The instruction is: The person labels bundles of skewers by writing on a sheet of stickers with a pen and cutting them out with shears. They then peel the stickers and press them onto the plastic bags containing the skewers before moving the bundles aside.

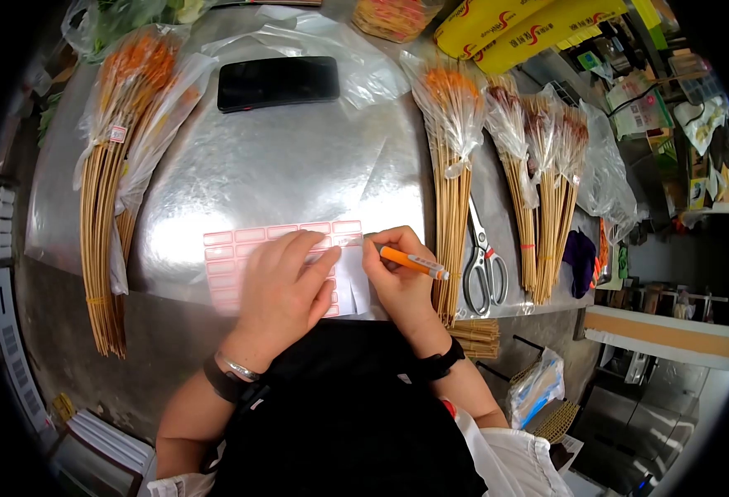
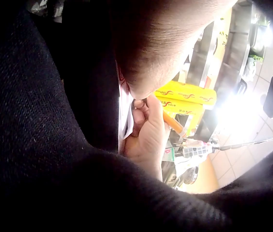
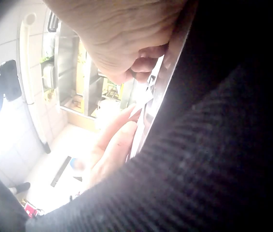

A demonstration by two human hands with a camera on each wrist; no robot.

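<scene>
A sheet of red-bordered white labels (image 1: 222, 252) lies at the near edge of the metal table. My left hand (image 1: 285, 280) rests flat across it, fingers stretched forward over the rows. Between the thumb and fingers of my right hand (image 1: 404, 287) is an orange pen (image 1: 414, 262), its tip hidden behind the fingers at the sheet's upper right corner. In the left wrist view the pen's orange barrel (image 2: 174, 124) sticks out past the right hand. The right wrist view has the left hand (image 3: 113, 149) beside the pale paper.
Bagged skewer bundles lie at left (image 1: 99, 224) and right (image 1: 451, 207), with more bagged skewers (image 1: 547, 215) farther right. Scissors (image 1: 485, 265) sit between the right-hand bundles. A black phone (image 1: 278, 83) lies farther back, near yellow film rolls (image 1: 530, 33).
</scene>
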